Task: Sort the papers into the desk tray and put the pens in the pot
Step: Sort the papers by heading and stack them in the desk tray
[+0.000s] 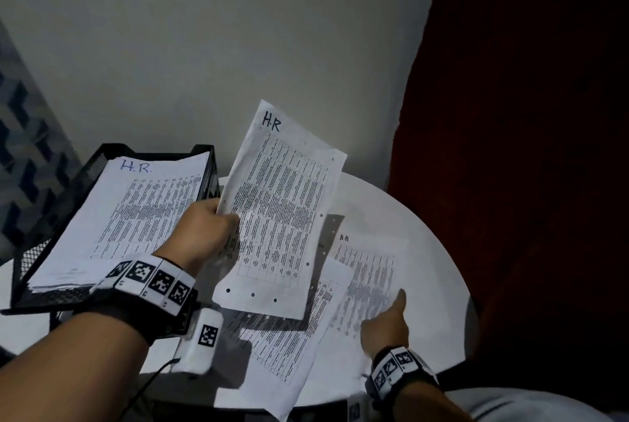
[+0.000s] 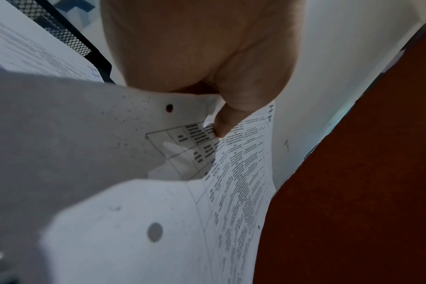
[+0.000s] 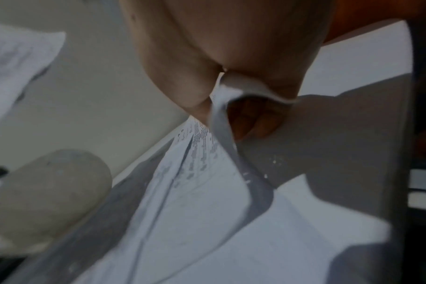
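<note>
My left hand (image 1: 204, 231) grips a printed sheet marked "H.R" (image 1: 282, 217) by its left edge and holds it tilted above the table. In the left wrist view the thumb (image 2: 221, 123) presses on that sheet (image 2: 243, 173). A black mesh desk tray (image 1: 44, 251) stands at the left with a stack of papers marked "H.R." (image 1: 136, 217) in its top level. My right hand (image 1: 388, 323) is low at the front right on another "H.R" sheet (image 1: 367, 275). In the right wrist view its fingers (image 3: 255, 124) and thumb pinch the curled edge of that sheet (image 3: 207, 173). No pens or pot are in view.
A round white table (image 1: 425, 251) carries the loose sheets, one more (image 1: 289, 353) lying near the front edge. Dark red fabric (image 1: 527, 183) rises close on the right. A pale wall (image 1: 238, 47) stands behind the table and the tray (image 2: 68, 38).
</note>
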`<state>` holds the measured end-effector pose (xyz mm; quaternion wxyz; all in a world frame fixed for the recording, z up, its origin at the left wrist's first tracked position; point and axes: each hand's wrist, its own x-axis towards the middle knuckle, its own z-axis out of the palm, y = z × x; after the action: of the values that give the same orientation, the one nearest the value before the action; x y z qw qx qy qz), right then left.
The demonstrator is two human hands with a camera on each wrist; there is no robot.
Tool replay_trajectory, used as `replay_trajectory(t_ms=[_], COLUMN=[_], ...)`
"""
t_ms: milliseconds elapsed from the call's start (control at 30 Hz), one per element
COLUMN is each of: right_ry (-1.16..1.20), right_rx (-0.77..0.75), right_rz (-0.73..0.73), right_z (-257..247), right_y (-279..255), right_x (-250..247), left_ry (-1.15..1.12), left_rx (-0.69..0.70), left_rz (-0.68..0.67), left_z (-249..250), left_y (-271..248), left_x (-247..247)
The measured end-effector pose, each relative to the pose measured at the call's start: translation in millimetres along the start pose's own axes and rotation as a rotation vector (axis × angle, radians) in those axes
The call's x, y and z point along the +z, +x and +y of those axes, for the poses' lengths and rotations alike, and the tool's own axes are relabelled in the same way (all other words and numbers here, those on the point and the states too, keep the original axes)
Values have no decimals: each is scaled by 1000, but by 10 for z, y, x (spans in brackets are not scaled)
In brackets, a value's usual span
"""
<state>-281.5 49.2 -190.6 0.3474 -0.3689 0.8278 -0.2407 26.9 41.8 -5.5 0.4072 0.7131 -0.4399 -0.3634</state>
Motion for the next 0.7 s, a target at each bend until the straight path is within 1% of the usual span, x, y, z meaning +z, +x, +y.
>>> replay_trajectory(t_ms=[67,200,300,333,400,467,533,600,700], right_ry=[156,379,577,621,763,947,1064,1079,1033], right_rx=[31,39,9,-25,-112,-184,-241,-253,-250], right_rz=[82,233,286,268,191,37,-120,-221,-323], right_z=[-95,-328,-431,-469,-655,-847,-1002,-1095,-1112], right_y=[-4,89,282,311,115,-103,-278,-385,-480], right_x=[-110,-399,-516,-551,-693,-807,-853,-826,-732], left_ry=[16,16,0,-13,-52,-48,-7,-2,-117], left_rx=[-2,-12,-16,-19,-26,-19,-7,2,-26], left_rz=[12,20,40,47,59,77,88,75,-11], left_z=[-2,-21,-17,-16,2,16,21,31,37], left_y=[11,60,76,81,64,44,25,0,-18], left_x=[-8,-13,-14,-14,-8,7,22,36,66])
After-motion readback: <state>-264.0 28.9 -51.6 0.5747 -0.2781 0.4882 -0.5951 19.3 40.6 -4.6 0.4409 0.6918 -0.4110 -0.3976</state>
